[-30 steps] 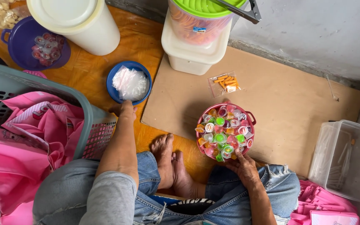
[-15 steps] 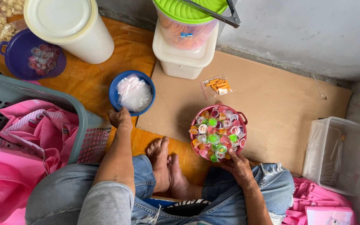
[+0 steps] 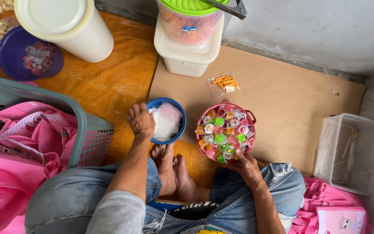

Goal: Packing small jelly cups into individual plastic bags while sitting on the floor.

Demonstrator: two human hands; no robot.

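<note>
My left hand (image 3: 140,119) grips the left rim of a small blue bowl (image 3: 176,134) that holds clear plastic bags. The bowl sits on the floor just in front of my bare feet. My right hand (image 3: 248,168) holds the near rim of a red bowl (image 3: 250,116) full of small jelly cups with coloured lids. The fingertips touch the cups at the edge. The red bowl stands on a sheet of brown cardboard (image 3: 291,99), right beside the blue bowl.
A grey basket (image 3: 89,130) with pink bags stands at my left. Behind are a white bucket (image 3: 66,26), a purple bowl of jelly cups (image 3: 14,52), a green-lidded jar on a white tub (image 3: 189,52) and a small snack packet (image 3: 223,83). A clear box (image 3: 347,151) stands at right.
My left hand has taken the blue bowl by its rim and drawn it nearer to me, up beside the red bowl. My right hand has stayed on the red bowl.
</note>
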